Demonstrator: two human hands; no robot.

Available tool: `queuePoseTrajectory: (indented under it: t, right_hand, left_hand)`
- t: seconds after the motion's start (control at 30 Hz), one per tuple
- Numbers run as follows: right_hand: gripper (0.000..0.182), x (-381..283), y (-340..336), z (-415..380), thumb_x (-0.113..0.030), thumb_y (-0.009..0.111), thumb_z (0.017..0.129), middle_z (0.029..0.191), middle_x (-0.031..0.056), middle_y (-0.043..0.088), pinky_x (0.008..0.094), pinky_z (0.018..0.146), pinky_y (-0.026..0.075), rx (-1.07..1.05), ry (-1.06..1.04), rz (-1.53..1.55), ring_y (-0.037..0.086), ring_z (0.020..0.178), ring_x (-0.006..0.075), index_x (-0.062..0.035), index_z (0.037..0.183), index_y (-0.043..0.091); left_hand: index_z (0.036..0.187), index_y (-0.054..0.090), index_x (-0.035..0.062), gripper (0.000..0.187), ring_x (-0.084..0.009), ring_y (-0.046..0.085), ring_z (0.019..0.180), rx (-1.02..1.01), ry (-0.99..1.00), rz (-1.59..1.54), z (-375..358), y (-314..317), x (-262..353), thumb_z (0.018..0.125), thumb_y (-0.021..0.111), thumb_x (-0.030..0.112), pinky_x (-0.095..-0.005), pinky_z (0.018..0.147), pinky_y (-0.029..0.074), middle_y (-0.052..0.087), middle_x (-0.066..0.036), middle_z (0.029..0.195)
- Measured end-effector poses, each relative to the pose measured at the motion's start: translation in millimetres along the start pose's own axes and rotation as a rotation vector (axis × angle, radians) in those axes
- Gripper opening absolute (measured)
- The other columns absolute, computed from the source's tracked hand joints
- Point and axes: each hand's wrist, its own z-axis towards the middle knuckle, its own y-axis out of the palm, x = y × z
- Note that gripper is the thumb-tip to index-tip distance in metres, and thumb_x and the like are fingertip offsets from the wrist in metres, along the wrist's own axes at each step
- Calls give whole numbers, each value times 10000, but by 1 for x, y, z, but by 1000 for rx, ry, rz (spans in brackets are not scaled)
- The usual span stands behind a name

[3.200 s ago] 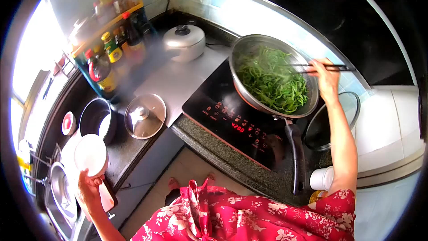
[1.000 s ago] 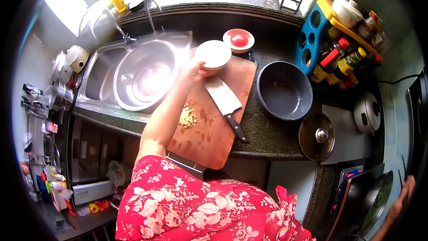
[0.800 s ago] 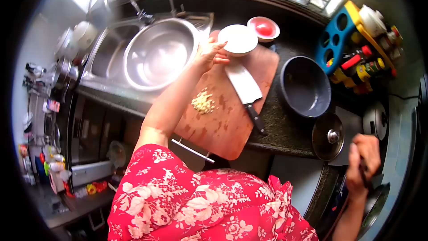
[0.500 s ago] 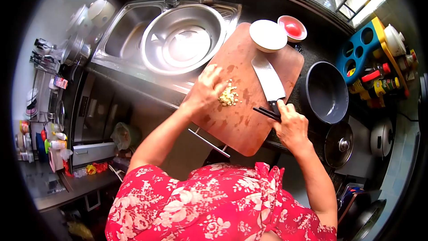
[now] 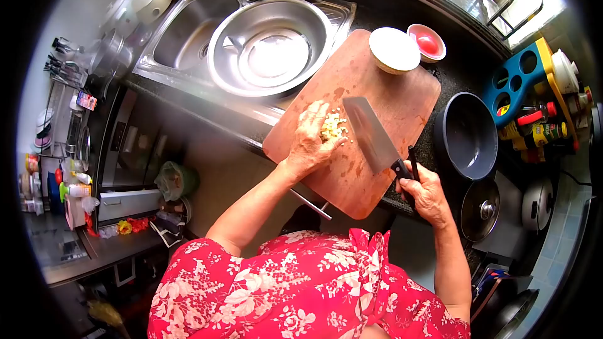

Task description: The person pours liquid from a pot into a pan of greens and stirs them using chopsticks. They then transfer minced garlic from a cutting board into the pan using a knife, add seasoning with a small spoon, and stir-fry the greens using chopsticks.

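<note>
My right hand grips the black handle of a cleaver, whose broad blade is tilted over the wooden cutting board. A thin black stick-like thing also juts up from that hand; its kind is unclear. Beside the blade lies a small heap of chopped pale yellow pieces, resembling garlic. My left hand rests at the heap's left side, fingers stretched out and thumb reaching along its near edge, partly covering it. On the board's far end stands a white bowl.
A wide metal basin sits over the sink at back left. Behind the white bowl is a red-lined bowl. Right of the board stand a dark pot and a glass lid. Bottles crowd a rack farther right.
My right hand has brought the cleaver up off the board and leftward, its blade now close to the chopped heap. My left hand has come down around the heap's near-left side. The view has shifted slightly.
</note>
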Motion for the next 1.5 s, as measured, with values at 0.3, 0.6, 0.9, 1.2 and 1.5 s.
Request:
queuePoseTrajectory:
  t: [0.3,0.6,0.9,1.2,1.5]
  right_hand:
    - [262,41,31,-2,-99,548,828,612,4,511,179,412,376,248,-2,63,444,471,48,8,1065,512]
    - [342,32,42,4,-93,544,823,563,-16,477,202,402,369,195,24,-61,421,441,44,-53,1158,486]
    - [254,17,60,11,-100,543,812,573,58,474,260,515,407,96,41,-148,483,526,119,-29,1051,498]
    - [153,16,74,9,-141,533,837,562,4,492,221,443,374,-48,9,-57,452,481,68,-17,925,512]
    - [112,14,66,-5,-112,552,826,569,-12,506,185,386,352,-29,63,223,444,434,48,-18,883,534]
  left_hand:
    - [1230,326,-85,814,-432,218,1228,93,-113,276,-6,15,8,665,677,386,-494,1003,163,295,-313,1262]
    - [1225,313,-107,803,-427,246,1214,172,-132,347,-3,38,16,687,654,382,-499,995,176,306,-304,1259]
    - [1214,337,-109,603,-418,232,1227,185,-155,277,0,40,20,789,555,260,-486,1002,162,296,-296,1279]
    - [1135,429,-110,388,-411,341,1164,290,-116,259,-3,41,19,780,478,38,-443,978,249,395,-284,1212]
    - [1103,449,-111,366,-424,349,1158,210,-172,266,3,42,46,768,426,34,-474,960,271,412,-293,1193]
